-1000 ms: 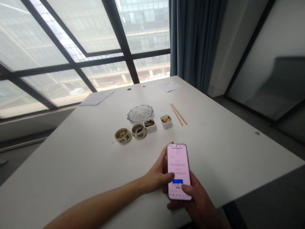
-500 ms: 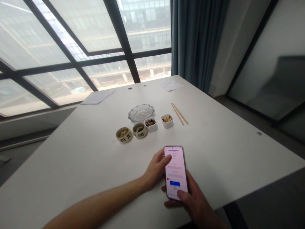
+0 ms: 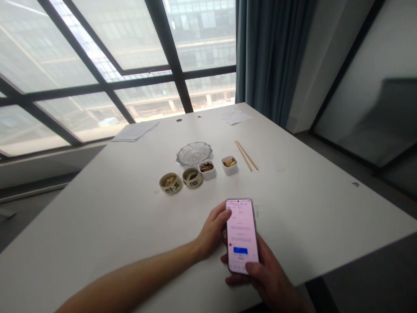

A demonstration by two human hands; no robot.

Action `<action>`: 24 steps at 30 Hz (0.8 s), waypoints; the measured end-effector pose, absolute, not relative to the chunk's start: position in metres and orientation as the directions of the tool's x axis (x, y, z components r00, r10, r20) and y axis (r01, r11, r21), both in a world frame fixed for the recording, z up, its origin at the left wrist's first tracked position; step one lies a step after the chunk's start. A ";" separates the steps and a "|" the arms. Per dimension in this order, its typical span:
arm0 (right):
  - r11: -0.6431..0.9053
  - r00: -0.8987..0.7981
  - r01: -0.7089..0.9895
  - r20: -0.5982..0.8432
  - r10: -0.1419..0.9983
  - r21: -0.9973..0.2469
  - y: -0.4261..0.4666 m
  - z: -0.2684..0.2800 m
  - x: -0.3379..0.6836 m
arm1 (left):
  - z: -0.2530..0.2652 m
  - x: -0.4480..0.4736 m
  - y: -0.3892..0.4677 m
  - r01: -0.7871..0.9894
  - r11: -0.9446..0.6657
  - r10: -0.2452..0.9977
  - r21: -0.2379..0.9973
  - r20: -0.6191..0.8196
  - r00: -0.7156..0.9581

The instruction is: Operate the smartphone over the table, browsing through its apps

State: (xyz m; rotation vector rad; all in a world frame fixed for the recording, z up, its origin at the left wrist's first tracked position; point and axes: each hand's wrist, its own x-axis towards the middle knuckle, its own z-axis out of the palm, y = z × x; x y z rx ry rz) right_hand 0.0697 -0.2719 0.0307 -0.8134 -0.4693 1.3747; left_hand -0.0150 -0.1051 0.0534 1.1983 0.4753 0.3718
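A smartphone (image 3: 241,234) with a lit pinkish screen is held upright over the near part of the table. My left hand (image 3: 213,227) grips its upper left side, the thumb at the screen's left edge. From below, my right hand (image 3: 269,271) is wrapped around the lower part, its thumb over the bottom right of the screen and fingertips showing past the left edge. Beyond the phone stand two greenish bowls with dark characters, a left one (image 3: 171,190) and a right one (image 3: 193,183), and two white square cups, one (image 3: 208,174) with dark pieces, one (image 3: 230,168) with yellowish pieces.
A clear glass bowl (image 3: 194,153) sits behind the small bowls. Two wooden chopsticks (image 3: 246,155) lie right of the cups. Papers (image 3: 135,131) rest at the far left of the white table (image 3: 114,208), with another sheet (image 3: 236,117) at the back near a blue curtain (image 3: 270,61).
My left thumb has shifted slightly left and up, towards the screen's edge. The text on the screen has changed a little. Both hands keep their hold on the smartphone.
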 end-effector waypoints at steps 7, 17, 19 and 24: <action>-0.010 0.161 -0.666 -0.157 0.974 -0.746 -0.272 0.033 0.070 | 0.051 -0.015 -0.106 -0.003 0.322 0.507 0.947 -0.169 0.845; -0.023 0.144 -0.695 -0.171 0.975 -0.719 -0.272 0.037 0.071 | 0.051 -0.016 -0.105 -0.036 0.300 0.516 0.953 -0.130 0.847; -0.036 0.129 -0.718 -0.185 0.974 -0.695 -0.273 0.042 0.074 | 0.053 -0.016 -0.106 -0.043 0.342 0.480 0.939 -0.135 0.867; -0.033 0.125 -0.781 -0.207 0.970 -0.624 -0.274 0.047 0.078 | 0.055 -0.015 -0.108 -0.016 0.477 0.355 0.879 -0.176 0.918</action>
